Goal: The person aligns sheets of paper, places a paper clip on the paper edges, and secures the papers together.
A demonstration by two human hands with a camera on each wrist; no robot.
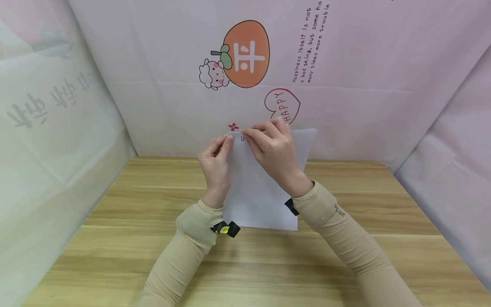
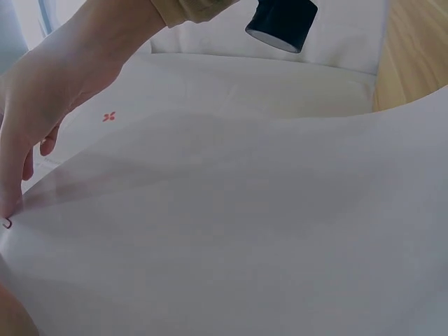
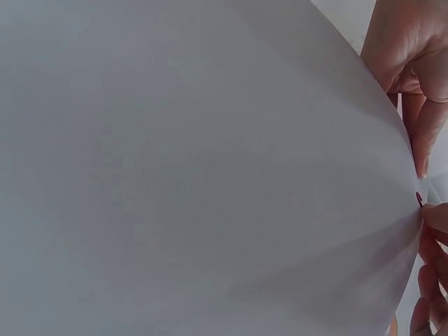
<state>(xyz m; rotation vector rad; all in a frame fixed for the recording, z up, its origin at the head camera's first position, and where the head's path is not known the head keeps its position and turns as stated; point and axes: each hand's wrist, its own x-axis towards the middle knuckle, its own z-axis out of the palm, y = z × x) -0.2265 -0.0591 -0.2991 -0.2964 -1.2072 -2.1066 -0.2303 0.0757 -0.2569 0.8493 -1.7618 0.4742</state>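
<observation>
White paper sheets [image 1: 261, 200], more than one edge showing at the upper right corner, are held up above the table. My left hand [image 1: 215, 164] pinches their upper left corner between thumb and fingers. At the top edge, a small dark red paper clip [image 1: 242, 138] sits over the paper, with my right hand [image 1: 274, 147] pinching it at the fingertips. In the right wrist view the clip [image 3: 419, 199] lies along the sheet's edge between the two hands. The left wrist view shows the paper bowing, and the clip [image 2: 7, 223] under the right fingertips.
The wood-grain table [image 1: 153, 238] spreads below the hands. A white printed cloth [image 1: 172, 98] with a cartoon orange and a heart stands behind, and cloth walls rise on both sides. Small black cameras [image 1: 233, 229] are strapped at the wrists.
</observation>
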